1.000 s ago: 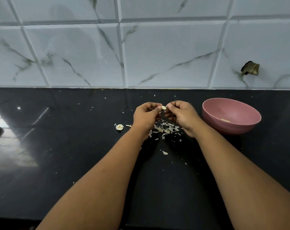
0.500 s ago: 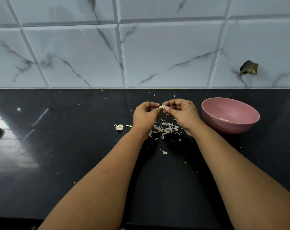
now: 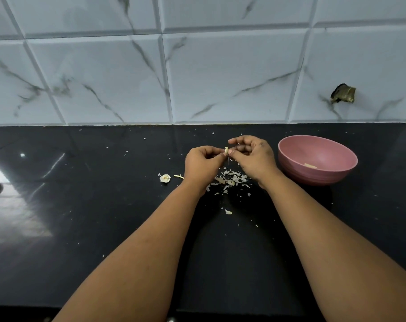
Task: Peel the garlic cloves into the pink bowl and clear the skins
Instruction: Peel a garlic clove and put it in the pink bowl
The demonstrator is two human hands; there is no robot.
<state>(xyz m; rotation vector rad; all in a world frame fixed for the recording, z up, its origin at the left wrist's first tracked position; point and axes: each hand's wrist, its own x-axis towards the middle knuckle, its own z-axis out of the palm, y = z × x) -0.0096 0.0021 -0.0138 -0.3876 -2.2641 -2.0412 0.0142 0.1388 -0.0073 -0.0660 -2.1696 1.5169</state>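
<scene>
A small pale garlic clove (image 3: 226,149) is pinched between the fingertips of my left hand (image 3: 203,165) and my right hand (image 3: 253,156), held above the black counter. A thin strip of skin hangs below the clove. Under the hands lies a pile of white garlic skins (image 3: 231,180). The pink bowl (image 3: 317,162) stands just right of my right hand, with one pale peeled piece (image 3: 310,166) inside it.
A garlic root stub (image 3: 165,178) and a thin stem piece (image 3: 178,176) lie left of my left hand. Loose skin flakes (image 3: 228,212) are scattered over the black counter (image 3: 81,205). The tiled wall (image 3: 197,77) rises behind, with a broken hole (image 3: 343,93) at right.
Both hands stay together on the clove. My right hand has turned and lifted its fingers slightly, and a strip of skin now hangs below the clove.
</scene>
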